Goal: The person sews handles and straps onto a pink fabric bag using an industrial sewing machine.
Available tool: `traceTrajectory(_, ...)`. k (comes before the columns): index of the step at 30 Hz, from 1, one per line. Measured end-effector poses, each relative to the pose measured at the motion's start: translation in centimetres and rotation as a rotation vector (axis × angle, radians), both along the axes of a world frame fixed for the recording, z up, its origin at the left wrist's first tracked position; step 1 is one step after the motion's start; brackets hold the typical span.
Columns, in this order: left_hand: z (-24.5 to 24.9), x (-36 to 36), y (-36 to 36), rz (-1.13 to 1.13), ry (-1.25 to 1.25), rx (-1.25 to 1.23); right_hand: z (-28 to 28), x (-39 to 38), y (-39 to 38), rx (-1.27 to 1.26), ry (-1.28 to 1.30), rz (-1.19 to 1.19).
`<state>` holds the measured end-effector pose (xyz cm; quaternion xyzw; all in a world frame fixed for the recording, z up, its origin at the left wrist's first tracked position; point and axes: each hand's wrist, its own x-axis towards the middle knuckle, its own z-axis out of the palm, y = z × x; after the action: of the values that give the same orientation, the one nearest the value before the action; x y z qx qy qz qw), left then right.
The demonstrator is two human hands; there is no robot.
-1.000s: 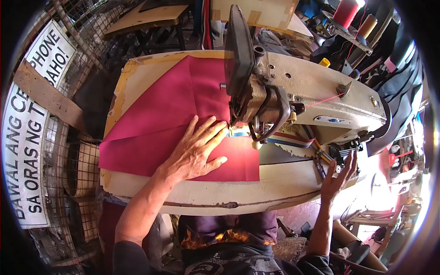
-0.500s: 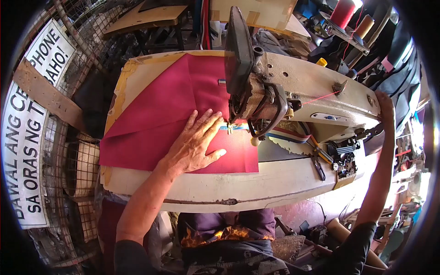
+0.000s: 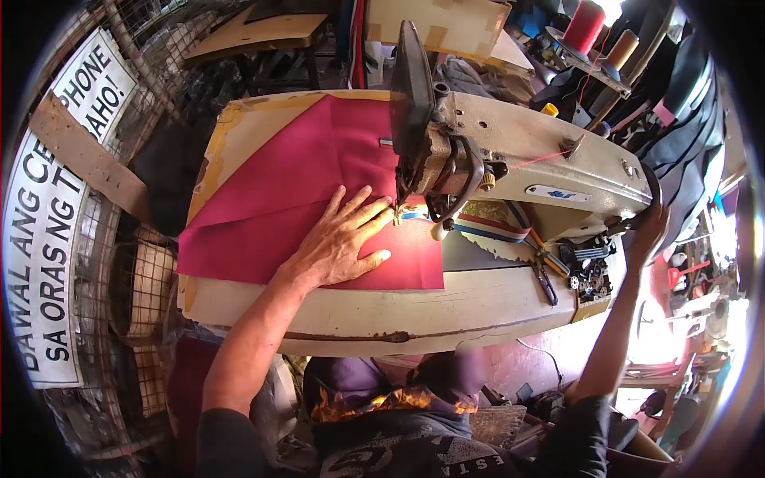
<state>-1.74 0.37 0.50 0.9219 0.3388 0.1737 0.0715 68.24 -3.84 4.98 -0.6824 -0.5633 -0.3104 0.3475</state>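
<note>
Left hand (image 3: 339, 243) lay flat, spread wide, on red fabric (image 3: 279, 191) beside presser foot (image 3: 396, 213); fabric spread over table (image 3: 446, 311). Right hand (image 3: 649, 231) at handwheel (image 3: 655, 187) of sewing machine (image 3: 526, 151), grip impossible to tell

Hard daylight pours in from the right and burns the lower right corner out to white glare. The sewing machine (image 3: 542, 159) throws a crisp shadow onto the surface (image 3: 478, 307). The fisheye lens bends the edges, black vignetting fills the corners, and the centre is sharp.
</note>
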Motion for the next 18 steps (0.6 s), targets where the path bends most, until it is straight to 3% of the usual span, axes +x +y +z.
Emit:
traceTrajectory(1, 0.1, -0.1, 0.0, 0.000, -0.003, 0.008, -6.0, 1.2, -1.6, 0.139, 0.368, 0.011)
traceTrajectory(2, 0.1, -0.1, 0.1, 0.001, -0.003, 0.014, -10.3, 2.5, -2.9, 0.230, 0.555, 0.017)
traceTrajectory(5, 0.0, -0.1, 0.1, 0.022, -0.031, 0.020, -4.7, 1.2, -4.7, 0.230, -0.235, -0.162)
traceTrajectory(6, -0.1, 0.0, -0.2, 0.024, -0.040, 0.016, 0.0, -2.2, -3.9, 0.216, -0.203, -0.065)
traceTrajectory(9, 0.6, 0.2, 0.5, 0.015, 0.019, 0.047, 8.1, -1.3, 0.7, -0.105, 0.030, 0.093)
traceTrajectory(11, 1.0, 0.1, 1.3, -0.003, 0.006, 0.036, 8.2, -2.4, 2.5, -0.203, 0.262, 0.021)
traceTrajectory(14, 0.5, 0.1, 2.9, -0.080, -0.022, -0.007, 5.2, -8.6, 1.0, 0.203, 0.295, 0.140)
traceTrajectory(16, 0.0, 0.3, 2.8, -0.060, -0.002, 0.006, 0.6, -8.4, 0.0, 0.333, 0.714, 0.090)
traceTrajectory(18, -0.3, 0.6, 2.7, -0.030, 0.011, 0.034, -0.8, -8.5, -0.1, 0.388, 0.810, 0.096)
